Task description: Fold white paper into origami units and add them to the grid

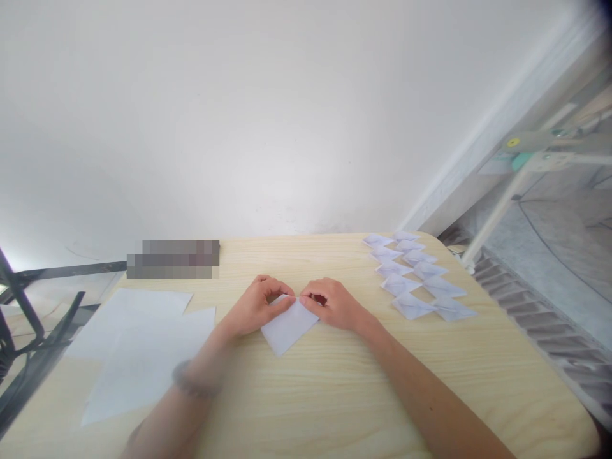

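Observation:
A small white sheet of paper (291,328) lies on the wooden table between my hands, one corner pointing toward me. My left hand (262,307) pinches its far edge with thumb and fingertips. From the other side, my right hand (332,302) pinches the same far edge, its fingertips almost meeting the left ones. Part of the paper's far side is hidden beneath the fingers. To the right stand two columns of folded white paper pieces (414,306), pointed in shape and set close together.
Larger white sheets (143,344) overlap at the left of the table (306,408). A blurred-out dark object (173,260) sits at the back left edge. A white wall (287,127) rises behind the table. At the right stands a white metal frame (502,210).

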A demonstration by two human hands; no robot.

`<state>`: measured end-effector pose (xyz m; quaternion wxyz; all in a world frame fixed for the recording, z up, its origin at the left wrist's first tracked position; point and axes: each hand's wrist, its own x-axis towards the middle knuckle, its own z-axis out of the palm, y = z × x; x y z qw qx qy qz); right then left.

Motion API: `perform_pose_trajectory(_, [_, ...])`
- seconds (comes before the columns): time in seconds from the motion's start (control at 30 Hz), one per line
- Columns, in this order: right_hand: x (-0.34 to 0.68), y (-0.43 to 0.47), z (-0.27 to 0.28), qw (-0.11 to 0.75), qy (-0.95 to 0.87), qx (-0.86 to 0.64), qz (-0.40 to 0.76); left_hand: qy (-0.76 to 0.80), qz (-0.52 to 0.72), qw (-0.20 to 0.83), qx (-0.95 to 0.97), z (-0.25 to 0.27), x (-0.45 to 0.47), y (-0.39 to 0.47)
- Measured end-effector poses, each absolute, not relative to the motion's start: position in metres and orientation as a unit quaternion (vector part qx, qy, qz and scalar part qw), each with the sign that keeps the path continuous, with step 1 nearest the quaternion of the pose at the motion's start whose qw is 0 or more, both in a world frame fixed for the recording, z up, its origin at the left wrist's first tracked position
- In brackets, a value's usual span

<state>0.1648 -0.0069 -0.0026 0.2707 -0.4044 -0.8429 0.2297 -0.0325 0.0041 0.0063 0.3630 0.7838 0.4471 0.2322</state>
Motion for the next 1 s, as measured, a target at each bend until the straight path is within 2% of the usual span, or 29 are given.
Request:
perform_pose_trajectory(0.23, [0.165,-0.005,-0.005,0.271,-0.838,-0.408,0.243,0.446,0.233,0.372,0.780,0.006,-0.032,0.005])
perform_pose_trajectory(0.5, [0.175,-0.004,-0.003,0.268,-0.809,-0.407,0.328,0.458,0.240,0.467,0.717,0.011,-0.039,0.007])
perform_pose_trajectory(0.77, [0.166,-0.005,-0.003,0.264,-0.832,-0.413,0.260,0.448,0.228,0.437,0.746,0.013,-0.034,0.005])
perform_pose_trajectory(1.0, [0.176,-0.002,-0.001,0.257,-0.808,-0.393,0.355,0.433,0.214,0.450,0.751,0.011,-0.040,0.009])
